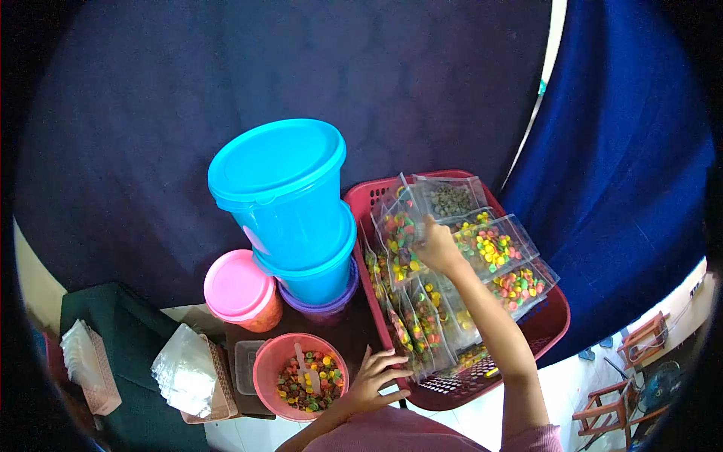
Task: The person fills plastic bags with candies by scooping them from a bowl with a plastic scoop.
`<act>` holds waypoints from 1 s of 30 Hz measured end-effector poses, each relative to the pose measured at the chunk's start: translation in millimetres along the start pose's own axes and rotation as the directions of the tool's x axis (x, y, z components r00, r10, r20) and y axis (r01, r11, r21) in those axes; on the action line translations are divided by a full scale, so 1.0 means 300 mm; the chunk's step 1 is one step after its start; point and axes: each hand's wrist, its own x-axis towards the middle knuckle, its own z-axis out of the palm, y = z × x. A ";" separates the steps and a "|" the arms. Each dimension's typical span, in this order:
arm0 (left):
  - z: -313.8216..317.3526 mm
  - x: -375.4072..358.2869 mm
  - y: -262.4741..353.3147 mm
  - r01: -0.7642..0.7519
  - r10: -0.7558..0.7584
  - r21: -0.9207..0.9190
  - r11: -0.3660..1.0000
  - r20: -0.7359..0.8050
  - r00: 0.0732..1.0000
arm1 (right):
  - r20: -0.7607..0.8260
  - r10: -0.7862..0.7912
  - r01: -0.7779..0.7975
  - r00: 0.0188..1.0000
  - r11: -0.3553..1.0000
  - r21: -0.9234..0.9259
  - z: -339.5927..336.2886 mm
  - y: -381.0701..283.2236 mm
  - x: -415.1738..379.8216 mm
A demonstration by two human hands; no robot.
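A red plastic basket (553, 320) is filled with clear plastic bags holding small, round, colourful pieces. My right hand (437, 247) reaches in over the bags, its fingers closed at the upper part of a clear bag (399, 230) on the basket's far left side. The fingertips are partly hidden. My left hand (376, 378) rests with fingers apart against the basket's near left rim and holds nothing. Beside it stands a pink bowl (262, 386) of loose colourful pieces, with a pale scoop (307, 373) lying in them. One bag (452, 200) at the back holds darker, greenish pieces.
Two stacked blue lidded tubs (290, 218) stand on a purple container (320, 309), left of the basket. A pink-lidded tub (241, 290) is beside them. Baskets of empty clear bags (184, 373) are farther left. Dark blue cloth (376, 90) hangs behind.
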 end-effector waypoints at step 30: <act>0.005 0.019 -0.087 -0.042 0.055 -0.180 0.983 0.065 0.996 | 0.261 0.203 -0.017 0.944 0.818 -0.575 0.270 -0.006 0.235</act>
